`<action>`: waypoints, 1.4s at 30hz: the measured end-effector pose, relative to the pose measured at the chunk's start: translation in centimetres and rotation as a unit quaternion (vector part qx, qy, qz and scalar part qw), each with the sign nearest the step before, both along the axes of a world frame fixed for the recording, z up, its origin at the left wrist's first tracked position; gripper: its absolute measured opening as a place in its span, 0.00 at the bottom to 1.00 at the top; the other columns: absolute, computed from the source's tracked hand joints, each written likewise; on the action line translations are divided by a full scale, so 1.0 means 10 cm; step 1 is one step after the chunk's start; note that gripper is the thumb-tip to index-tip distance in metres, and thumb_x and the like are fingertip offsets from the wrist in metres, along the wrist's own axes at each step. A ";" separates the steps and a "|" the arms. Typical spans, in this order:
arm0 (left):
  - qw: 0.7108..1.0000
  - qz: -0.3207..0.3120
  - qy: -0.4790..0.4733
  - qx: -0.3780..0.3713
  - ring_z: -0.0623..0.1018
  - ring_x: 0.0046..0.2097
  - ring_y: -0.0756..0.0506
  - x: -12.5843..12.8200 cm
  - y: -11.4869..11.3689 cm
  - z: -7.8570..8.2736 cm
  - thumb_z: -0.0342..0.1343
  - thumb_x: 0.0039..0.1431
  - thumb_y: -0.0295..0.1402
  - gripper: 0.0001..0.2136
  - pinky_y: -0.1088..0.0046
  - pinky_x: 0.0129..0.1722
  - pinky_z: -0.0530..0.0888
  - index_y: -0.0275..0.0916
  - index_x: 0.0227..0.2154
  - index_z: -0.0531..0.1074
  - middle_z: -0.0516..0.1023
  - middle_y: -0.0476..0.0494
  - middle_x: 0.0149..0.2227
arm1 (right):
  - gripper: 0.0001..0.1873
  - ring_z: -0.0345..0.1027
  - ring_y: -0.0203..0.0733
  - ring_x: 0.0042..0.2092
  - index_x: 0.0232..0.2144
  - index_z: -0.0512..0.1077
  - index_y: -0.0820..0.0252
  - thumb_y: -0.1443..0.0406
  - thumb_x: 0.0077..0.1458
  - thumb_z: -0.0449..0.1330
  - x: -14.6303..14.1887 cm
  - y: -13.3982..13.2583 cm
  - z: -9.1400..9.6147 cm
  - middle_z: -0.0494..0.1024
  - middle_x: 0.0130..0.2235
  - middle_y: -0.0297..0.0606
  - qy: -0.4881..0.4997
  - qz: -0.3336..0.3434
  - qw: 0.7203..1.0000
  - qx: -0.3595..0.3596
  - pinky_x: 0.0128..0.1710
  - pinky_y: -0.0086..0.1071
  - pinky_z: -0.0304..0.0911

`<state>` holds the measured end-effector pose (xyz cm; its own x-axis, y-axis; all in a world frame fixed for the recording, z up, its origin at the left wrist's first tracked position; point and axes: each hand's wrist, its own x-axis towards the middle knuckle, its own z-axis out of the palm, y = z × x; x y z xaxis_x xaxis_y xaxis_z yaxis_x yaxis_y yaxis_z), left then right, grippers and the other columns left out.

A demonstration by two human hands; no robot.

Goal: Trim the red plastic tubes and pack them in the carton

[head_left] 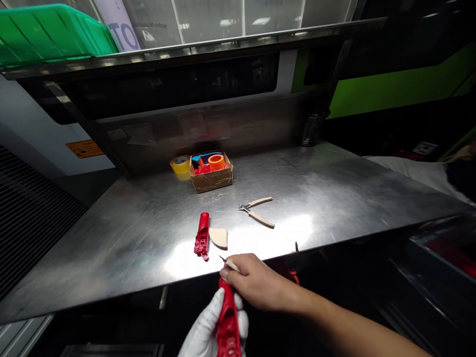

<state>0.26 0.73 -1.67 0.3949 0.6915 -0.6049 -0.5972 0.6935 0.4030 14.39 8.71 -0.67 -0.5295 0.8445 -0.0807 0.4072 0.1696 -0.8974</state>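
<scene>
My left hand, in a white glove, is wrapped round a red moulded plastic part below the table's front edge. My bare right hand is closed on a craft knife with a pale handle, its thin blade pointing up and left. The right hand's fingers are close against the top end of the red part; whether they touch it I cannot tell. A similar red plastic part lies on the metal table, beside a flat beige piece with a curved edge.
Side cutters with beige handles lie spread on the steel table. Behind them stands a cardboard box holding orange and blue items, next to yellow tape. A green bin sits on the shelf above.
</scene>
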 end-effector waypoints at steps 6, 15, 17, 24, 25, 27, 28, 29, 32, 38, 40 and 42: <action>0.995 0.016 -0.093 -0.037 0.63 0.14 0.58 0.01 0.05 -0.04 0.46 0.63 0.45 0.19 0.84 0.15 0.56 0.34 0.30 0.72 0.70 0.49 0.20 | 0.10 0.58 0.31 0.27 0.25 0.63 0.60 0.65 0.59 0.51 0.06 -0.02 -0.01 0.68 0.26 0.29 -0.025 -0.008 0.999 0.029 0.24 0.26 0.48; 0.993 0.007 -0.117 -0.025 0.59 0.12 0.58 -0.05 0.09 -0.20 0.47 0.62 0.47 0.20 0.84 0.12 0.54 0.34 0.28 0.71 0.68 0.50 0.18 | 0.13 0.60 0.34 0.30 0.28 0.64 0.59 0.58 0.62 0.53 0.19 -0.07 0.23 0.70 0.29 0.31 -0.067 -0.005 0.994 0.085 0.27 0.28 0.48; 0.991 0.020 -0.124 -0.038 0.58 0.11 0.58 -0.06 0.11 -0.20 0.39 0.64 0.49 0.25 0.84 0.12 0.52 0.34 0.26 0.71 0.67 0.50 0.17 | 0.16 0.60 0.34 0.30 0.28 0.64 0.59 0.58 0.65 0.48 0.24 -0.08 0.26 0.70 0.29 0.31 -0.089 0.009 0.988 0.126 0.29 0.28 0.49; 0.993 0.060 -0.064 -0.074 0.57 0.11 0.58 -0.06 0.16 -0.16 0.35 0.62 0.53 0.28 0.83 0.11 0.51 0.35 0.21 0.67 0.65 0.52 0.15 | 0.11 0.61 0.36 0.30 0.29 0.67 0.56 0.62 0.64 0.50 0.32 -0.18 0.25 0.71 0.31 0.31 -0.199 0.055 0.945 0.255 0.29 0.31 0.48; 0.994 0.060 -0.056 -0.074 0.56 0.11 0.58 -0.06 0.16 -0.15 0.35 0.62 0.54 0.29 0.83 0.11 0.51 0.35 0.21 0.66 0.63 0.52 0.15 | 0.12 0.61 0.36 0.30 0.28 0.66 0.56 0.62 0.64 0.50 0.31 -0.20 0.24 0.70 0.30 0.31 -0.218 0.055 0.934 0.278 0.29 0.32 0.47; 0.994 0.063 -0.051 -0.078 0.54 0.11 0.59 -0.05 0.16 -0.16 0.36 0.61 0.55 0.28 0.84 0.11 0.52 0.35 0.20 0.65 0.59 0.55 0.14 | 0.11 0.60 0.38 0.29 0.28 0.66 0.56 0.63 0.63 0.51 0.28 -0.22 0.21 0.70 0.30 0.32 -0.244 0.061 0.911 0.327 0.29 0.34 0.45; 0.993 0.068 -0.052 -0.084 0.53 0.12 0.59 -0.04 0.17 -0.16 0.38 0.60 0.55 0.28 0.84 0.11 0.51 0.35 0.20 0.64 0.57 0.56 0.14 | 0.10 0.59 0.39 0.29 0.28 0.66 0.56 0.64 0.63 0.52 0.27 -0.23 0.19 0.69 0.30 0.33 -0.253 0.062 0.900 0.350 0.29 0.34 0.45; 0.992 0.075 -0.053 -0.089 0.53 0.12 0.59 -0.04 0.16 -0.17 0.40 0.60 0.55 0.27 0.85 0.11 0.51 0.35 0.20 0.63 0.56 0.56 0.14 | 0.09 0.59 0.40 0.29 0.28 0.66 0.56 0.65 0.62 0.52 0.25 -0.24 0.17 0.69 0.30 0.34 -0.260 0.064 0.889 0.371 0.29 0.35 0.45; 0.988 0.104 -0.052 -0.100 0.56 0.13 0.58 -0.04 0.16 -0.21 0.44 0.60 0.53 0.24 0.85 0.11 0.54 0.37 0.19 0.60 0.55 0.56 0.15 | 0.06 0.58 0.42 0.29 0.28 0.65 0.57 0.69 0.59 0.55 0.22 -0.25 0.11 0.68 0.29 0.35 -0.271 0.058 0.865 0.417 0.29 0.36 0.45; 0.993 0.097 -0.006 -0.073 0.59 0.13 0.57 -0.08 0.17 -0.37 0.45 0.60 0.53 0.24 0.82 0.13 0.60 0.37 0.18 0.61 0.56 0.55 0.14 | 0.09 0.57 0.42 0.30 0.29 0.64 0.58 0.76 0.50 0.56 0.20 -0.26 0.10 0.66 0.29 0.35 -0.282 0.056 0.845 0.451 0.29 0.36 0.46; 0.995 0.092 0.018 -0.046 0.65 0.16 0.55 -0.12 0.17 -0.41 0.49 0.60 0.49 0.21 0.80 0.16 0.64 0.36 0.20 0.64 0.61 0.53 0.15 | 0.09 0.57 0.42 0.30 0.29 0.65 0.58 0.76 0.48 0.57 0.19 -0.27 0.12 0.67 0.29 0.35 -0.283 0.053 0.843 0.455 0.29 0.36 0.47; 0.995 0.086 0.035 -0.021 0.70 0.21 0.53 -0.18 0.17 -0.42 0.52 0.61 0.44 0.17 0.78 0.21 0.69 0.35 0.25 0.68 0.69 0.50 0.20 | 0.09 0.58 0.43 0.30 0.29 0.65 0.58 0.76 0.47 0.57 0.17 -0.28 0.13 0.67 0.29 0.35 -0.282 0.045 0.841 0.460 0.29 0.36 0.47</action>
